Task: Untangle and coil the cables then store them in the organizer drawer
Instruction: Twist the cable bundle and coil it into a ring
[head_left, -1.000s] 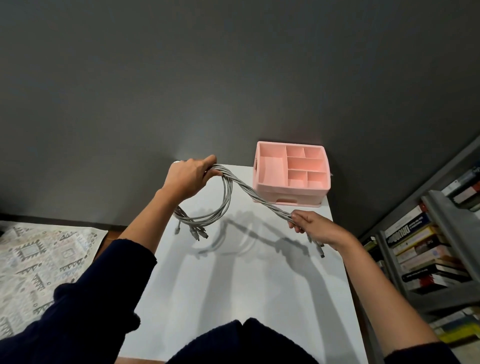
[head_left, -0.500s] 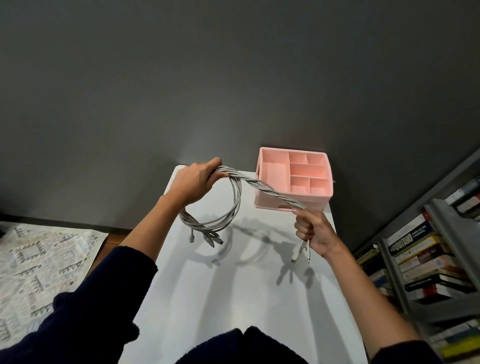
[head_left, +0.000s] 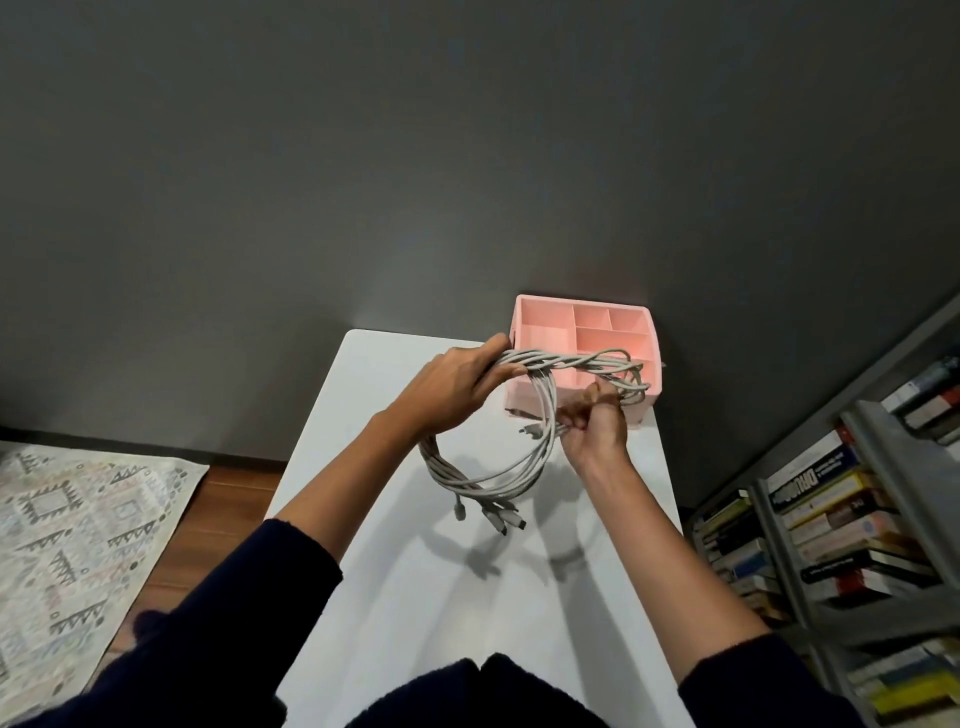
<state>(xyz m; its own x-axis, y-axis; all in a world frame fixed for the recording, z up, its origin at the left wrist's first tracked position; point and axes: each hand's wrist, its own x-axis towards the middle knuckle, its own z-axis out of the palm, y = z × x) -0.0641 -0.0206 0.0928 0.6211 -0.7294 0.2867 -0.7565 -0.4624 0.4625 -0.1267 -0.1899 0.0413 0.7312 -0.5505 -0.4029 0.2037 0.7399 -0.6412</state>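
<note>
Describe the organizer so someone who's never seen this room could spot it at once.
Find the white table against the dark grey wall. At its far right corner stands the organizer. It is the only pink thing, its open top split into compartments.

Cables are seen in pale grey, plugs incl. Organizer is done in soft pink all over, no pattern. Table is kept plain white w/ grey shadows cast on it. Wall is shown flat dark grey. Rug is patterned w/ grey triangles & diamonds on off-white. Floor is seen as reddish-brown wood. Sleeves are shown dark navy. Book spines are mixed: white, yellow, black, blue, red.
</note>
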